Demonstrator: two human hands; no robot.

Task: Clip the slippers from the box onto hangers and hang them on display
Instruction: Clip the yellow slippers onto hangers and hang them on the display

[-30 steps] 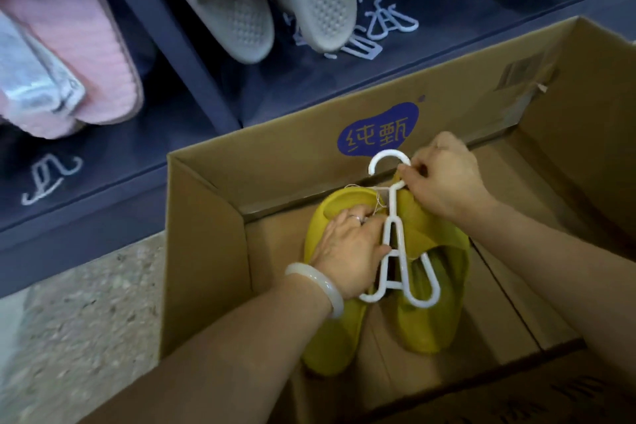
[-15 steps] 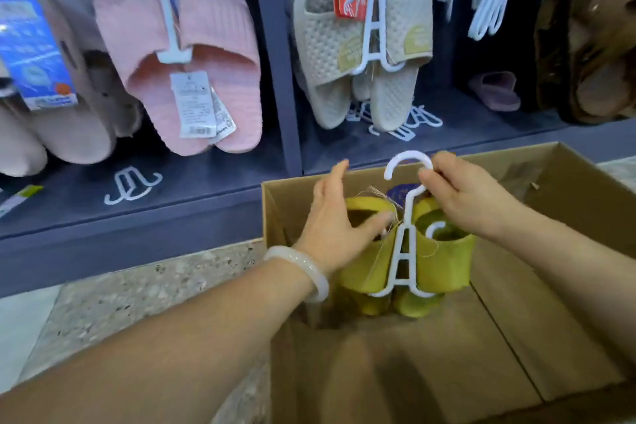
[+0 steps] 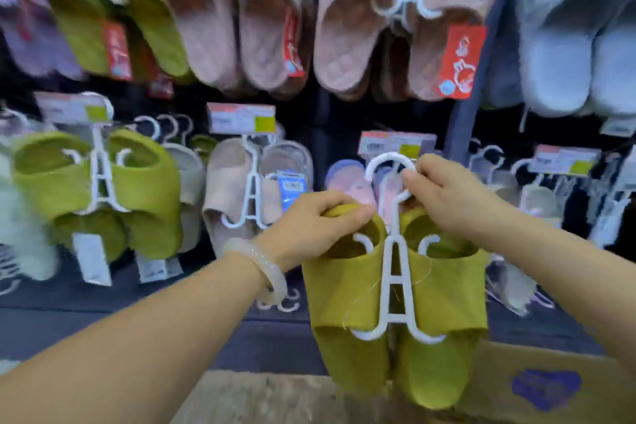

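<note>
Nearest you, the cardboard box point(image 3: 537, 385) showed only a corner at bottom right, with speckled floor point(image 3: 261, 396) beside it. A second ago the yellow slippers point(image 3: 347, 289) lay inside that box with you working the hanger on; half a second ago they were lifting over its rim. At this moment they were fully out, held up in front of the rack, both seated on the white hanger point(image 3: 395, 272), toes down.

Your left hand point(image 3: 309, 227) gripped the top edge of the left slipper, fingers curled over it, thumb underneath. Your right hand point(image 3: 447, 196) pinched the hanger at the base of its hook, just above the right slipper. Hands were close together, one either side of the hanger stem.

Meaning: the clipping step looked done and you'd moved to hanging. Loose threads trailed off the pair; probably harmless.

Farther back, the display rack carried a matching yellow pair point(image 3: 99, 189) at mid-left, likely the target peg. Beige slippers point(image 3: 247, 179) hung centre, price tags point(image 3: 241, 118) above them. The hook hadn't yet met any peg; the frame was blurred, so I couldn't tell which peg was free.
</note>
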